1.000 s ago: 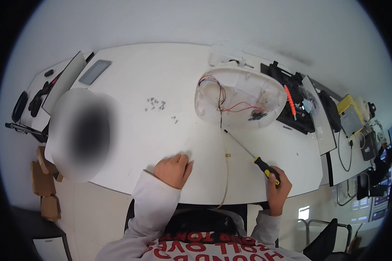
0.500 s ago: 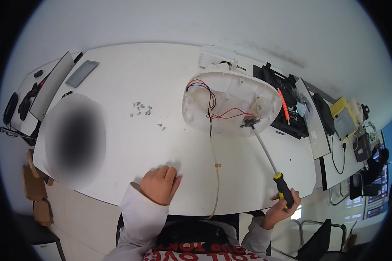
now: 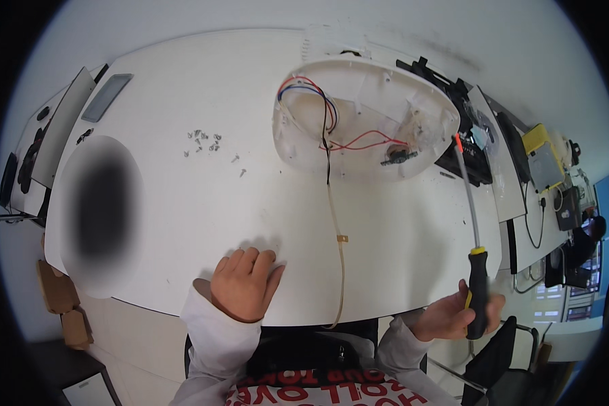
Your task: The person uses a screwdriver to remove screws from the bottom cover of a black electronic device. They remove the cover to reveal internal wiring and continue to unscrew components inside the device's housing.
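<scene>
- Screwdriver (image 3: 478,274) pinched in your right hand (image 3: 450,318), over the table's (image 3: 277,210) near right corner.
- Your left hand (image 3: 243,285) curls by the near edge; I cannot tell its grip.
- White housing (image 3: 369,101) toward far edge.

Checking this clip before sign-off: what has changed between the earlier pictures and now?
The right hand has swung the screwdriver away from the black part in the white casing, to the right, without letting go. The left hand, casing and loose screws look unmoved.
</scene>
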Tool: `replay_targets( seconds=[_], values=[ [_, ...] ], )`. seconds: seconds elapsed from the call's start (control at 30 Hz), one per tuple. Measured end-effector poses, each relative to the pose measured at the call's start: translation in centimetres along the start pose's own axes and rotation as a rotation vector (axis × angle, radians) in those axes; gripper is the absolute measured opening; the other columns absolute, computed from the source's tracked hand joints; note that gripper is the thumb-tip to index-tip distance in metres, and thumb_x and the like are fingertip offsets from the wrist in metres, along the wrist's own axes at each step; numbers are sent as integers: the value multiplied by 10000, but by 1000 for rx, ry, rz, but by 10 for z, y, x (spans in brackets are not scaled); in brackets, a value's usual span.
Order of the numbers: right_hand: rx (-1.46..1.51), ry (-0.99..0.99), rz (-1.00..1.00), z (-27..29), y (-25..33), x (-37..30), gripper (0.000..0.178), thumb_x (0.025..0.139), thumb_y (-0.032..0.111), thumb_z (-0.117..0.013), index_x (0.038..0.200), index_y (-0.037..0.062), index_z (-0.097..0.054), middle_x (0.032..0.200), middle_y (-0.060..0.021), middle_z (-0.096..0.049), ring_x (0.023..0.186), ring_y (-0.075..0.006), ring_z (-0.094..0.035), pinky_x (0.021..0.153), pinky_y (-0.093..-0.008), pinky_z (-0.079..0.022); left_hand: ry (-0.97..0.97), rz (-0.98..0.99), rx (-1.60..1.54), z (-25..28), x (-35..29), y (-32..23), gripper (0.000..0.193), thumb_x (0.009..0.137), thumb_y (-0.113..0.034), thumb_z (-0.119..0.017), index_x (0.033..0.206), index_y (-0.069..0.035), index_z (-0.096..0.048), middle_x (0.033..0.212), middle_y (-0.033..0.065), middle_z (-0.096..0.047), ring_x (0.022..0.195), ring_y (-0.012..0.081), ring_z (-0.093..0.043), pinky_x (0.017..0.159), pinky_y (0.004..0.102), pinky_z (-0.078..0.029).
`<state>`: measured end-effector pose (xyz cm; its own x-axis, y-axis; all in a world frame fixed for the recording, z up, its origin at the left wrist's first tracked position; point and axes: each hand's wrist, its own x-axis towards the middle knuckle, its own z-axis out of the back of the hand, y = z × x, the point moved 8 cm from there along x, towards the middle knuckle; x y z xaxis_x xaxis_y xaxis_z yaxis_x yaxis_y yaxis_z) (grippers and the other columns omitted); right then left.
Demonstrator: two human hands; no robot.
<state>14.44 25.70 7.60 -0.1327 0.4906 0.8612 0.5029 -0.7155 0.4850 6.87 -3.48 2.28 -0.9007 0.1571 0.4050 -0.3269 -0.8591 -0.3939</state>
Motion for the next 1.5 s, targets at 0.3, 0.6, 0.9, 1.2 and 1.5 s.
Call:
replay_targets(
  seconds=[0.3, 0.6, 0.9, 1.2, 1.5],
  values=[
    [78, 17, -62, -1, 2, -13, 367, 833, 376, -613, 1018, 151, -389, 1058, -97, -467, 816, -210, -593, 654, -269, -564, 26, 3, -6, -4, 1, 0, 174, 695, -95, -691, 797, -56, -556, 616, 41, -457, 557, 210, -459, 519, 327, -361],
    [103, 164, 37, -13, 6, -24, 359, 865, 313, -575, 1044, 116, -335, 1038, -115, -494, 852, -329, -623, 766, -375, -566, 40, 11, -3, -4, 2, -1, 176, 693, -94, -690, 805, -55, -559, 610, 40, -447, 548, 207, -450, 518, 323, -351],
    [109, 202, 43, -16, 3, -24, 338, 866, 281, -577, 1047, 115, -344, 1050, -117, -495, 840, -349, -629, 777, -415, -567, 49, 19, -4, -5, 3, 0, 174, 701, -104, -686, 813, -52, -563, 604, 41, -444, 544, 207, -447, 519, 324, -350],
    [129, 186, 8, -15, -1, -25, 329, 859, 283, -591, 1030, 132, -354, 1046, -100, -497, 838, -331, -622, 784, -412, -555, 52, 21, -1, -5, 4, 0, 170, 699, -92, -687, 807, -52, -561, 597, 40, -440, 527, 201, -437, 508, 319, -349],
    [143, 175, -12, -14, -2, -26, 329, 855, 313, -595, 1039, 150, -375, 1046, -88, -504, 868, -288, -605, 791, -408, -548, 50, 20, 0, -5, 4, -1, 166, 703, -90, -685, 807, -51, -561, 597, 39, -443, 527, 200, -437, 508, 319, -349]
  ],
)
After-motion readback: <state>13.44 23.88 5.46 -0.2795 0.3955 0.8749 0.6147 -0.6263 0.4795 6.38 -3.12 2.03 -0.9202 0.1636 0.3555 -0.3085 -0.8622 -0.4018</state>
